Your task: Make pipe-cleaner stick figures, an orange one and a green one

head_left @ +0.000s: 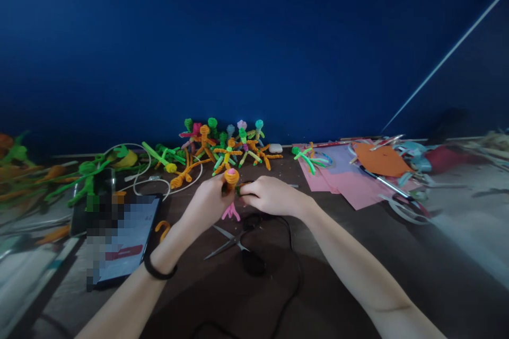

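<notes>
My left hand [209, 202] is closed around a small pipe cleaner figure [231, 176], held upright. Its coiled orange head has a pink top, and pink legs stick out below my fingers; the middle is hidden. Close on its right, my right hand [264, 196] is closed, with thumb and fingertips pinched on a bit of green and orange that looks like pipe cleaner. Whether that bit belongs to the figure I cannot tell. Below both hands, scissors [227, 243] with dark handles lie spread on the dark table [334, 280].
Several finished pipe cleaner figures [226, 153] stand along the blue wall [254, 53]. Left are a tablet [131, 243], a white cable [137, 185] and loose pipe cleaners [161, 156]. Right lie pink paper sheets [358, 190] and an orange sheet [382, 159]. A black cord [294, 286] crosses the front.
</notes>
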### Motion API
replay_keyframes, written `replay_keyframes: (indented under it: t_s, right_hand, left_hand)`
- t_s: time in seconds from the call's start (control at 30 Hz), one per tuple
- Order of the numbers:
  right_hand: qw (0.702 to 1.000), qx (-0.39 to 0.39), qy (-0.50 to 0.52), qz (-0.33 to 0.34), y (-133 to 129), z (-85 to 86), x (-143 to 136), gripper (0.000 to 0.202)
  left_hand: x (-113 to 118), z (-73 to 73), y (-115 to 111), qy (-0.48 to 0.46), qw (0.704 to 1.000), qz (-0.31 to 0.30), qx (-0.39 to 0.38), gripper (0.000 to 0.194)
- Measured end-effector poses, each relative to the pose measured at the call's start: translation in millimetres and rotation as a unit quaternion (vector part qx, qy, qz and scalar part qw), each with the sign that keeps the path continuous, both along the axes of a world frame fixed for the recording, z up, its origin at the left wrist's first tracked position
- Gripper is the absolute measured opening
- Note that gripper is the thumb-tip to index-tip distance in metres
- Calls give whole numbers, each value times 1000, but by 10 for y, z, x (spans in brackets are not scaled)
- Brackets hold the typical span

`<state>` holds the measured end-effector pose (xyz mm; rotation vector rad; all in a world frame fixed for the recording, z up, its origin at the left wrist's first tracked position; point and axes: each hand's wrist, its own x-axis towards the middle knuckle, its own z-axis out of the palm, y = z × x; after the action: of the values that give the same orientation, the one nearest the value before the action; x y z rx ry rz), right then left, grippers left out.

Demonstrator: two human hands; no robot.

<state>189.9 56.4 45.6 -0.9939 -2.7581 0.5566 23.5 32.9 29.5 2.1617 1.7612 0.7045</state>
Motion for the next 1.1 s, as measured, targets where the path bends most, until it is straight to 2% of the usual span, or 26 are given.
replay_keyframes:
  t_s: [0.1,0.3,0.47,0.7,0.93,1.1]
  right_hand:
    - [999,-22,36,1,2,42,40,22]
    - [991,-74,103,-36,17,92,89,20]
    - [980,-130,151,-31,60,56,98,17]
    - [966,-176,185,-27,152,-11,118,28]
    - [958,-198,209,-11,214,-92,111,31]
    - [957,-215,193,-11,216,-126,107,30]
  left_hand:
    - [-7,23,-26,0,999,-38,-13,6]
    - [-12,59,-58,-10,995,-75,-65,12]
    - [-37,72,-60,-40,991,-86,-93,16]
    - [-70,116,-53,-119,976,-122,-136,24]
    - [-40,191,-84,-191,963,-98,-162,16]
    - [-64,190,-63,-222,962,-76,-141,16]
